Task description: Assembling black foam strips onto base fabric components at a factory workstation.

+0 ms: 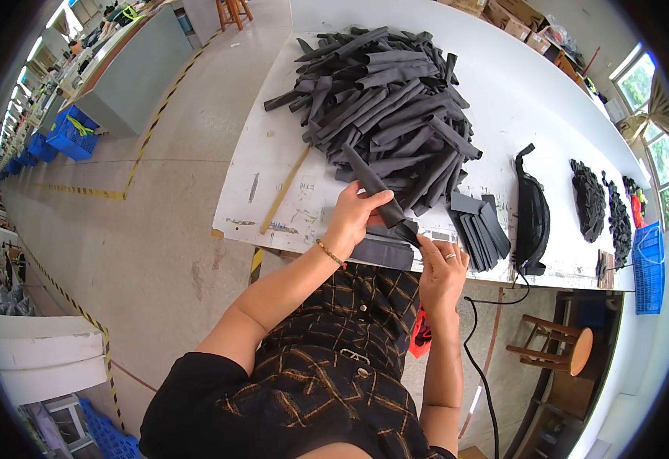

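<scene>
Between my two hands stretches a dark grey fabric tube (pixel 368 171), tilted over the table's front edge. My left hand (pixel 355 216) is closed around its middle, thumb on top. At its lower right end, the fingertips of my right hand (pixel 442 264) pinch the fabric. Just beyond lies a big heap of similar dark fabric tubes (pixel 396 96). Under my hands, flat dark pieces (pixel 384 252) rest at the table edge. Right of my right hand is a fanned stack of flat dark panels (pixel 481 231).
A wooden stick (pixel 285 191) lies left of the heap on the white table (pixel 246 164). To the right are a black waist bag (pixel 532 210) and bundles of black parts (pixel 589 200). A blue basket (pixel 647 268) hangs at the right end. A wooden stool (pixel 560 348) and black cable (pixel 476 336) are below.
</scene>
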A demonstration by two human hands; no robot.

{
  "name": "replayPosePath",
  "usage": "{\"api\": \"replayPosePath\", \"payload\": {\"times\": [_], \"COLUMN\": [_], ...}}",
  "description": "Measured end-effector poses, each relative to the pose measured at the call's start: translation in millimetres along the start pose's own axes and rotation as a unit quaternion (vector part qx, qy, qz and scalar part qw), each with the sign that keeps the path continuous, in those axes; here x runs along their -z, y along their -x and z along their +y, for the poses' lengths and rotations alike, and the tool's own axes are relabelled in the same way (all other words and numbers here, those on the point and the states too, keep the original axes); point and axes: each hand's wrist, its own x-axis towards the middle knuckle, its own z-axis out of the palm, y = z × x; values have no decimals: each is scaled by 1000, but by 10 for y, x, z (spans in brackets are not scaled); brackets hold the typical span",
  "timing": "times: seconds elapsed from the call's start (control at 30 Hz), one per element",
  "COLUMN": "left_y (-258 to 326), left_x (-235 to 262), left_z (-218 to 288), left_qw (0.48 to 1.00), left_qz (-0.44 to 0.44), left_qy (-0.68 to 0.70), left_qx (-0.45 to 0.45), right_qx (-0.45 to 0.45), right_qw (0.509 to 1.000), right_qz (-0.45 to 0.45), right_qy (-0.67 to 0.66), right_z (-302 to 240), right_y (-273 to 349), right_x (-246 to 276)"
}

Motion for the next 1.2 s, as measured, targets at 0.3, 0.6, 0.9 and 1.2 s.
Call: {"api": "replayPosePath", "payload": {"times": [0.3, 0.6, 0.9, 1.2], "left_y": [51, 169, 137, 119], "left_x": [-9, -112, -67, -54], "left_z": [11, 16, 76, 132], "left_qw": [999, 1000, 999, 997], "left_qz": [-17, -7, -30, -76], "left_qy": [20, 28, 2, -13], "left_qx": [30, -2, -32, 28], "right_qx": [72, 72, 79, 135], "right_qw": [990, 982, 984, 977], "right_qz": [43, 81, 92, 90], "right_qy": [113, 151, 130, 135], "right_z": [-4, -19, -48, 39], "right_y": [-56, -60, -90, -116], "right_x": [-19, -135, -111, -29]}}
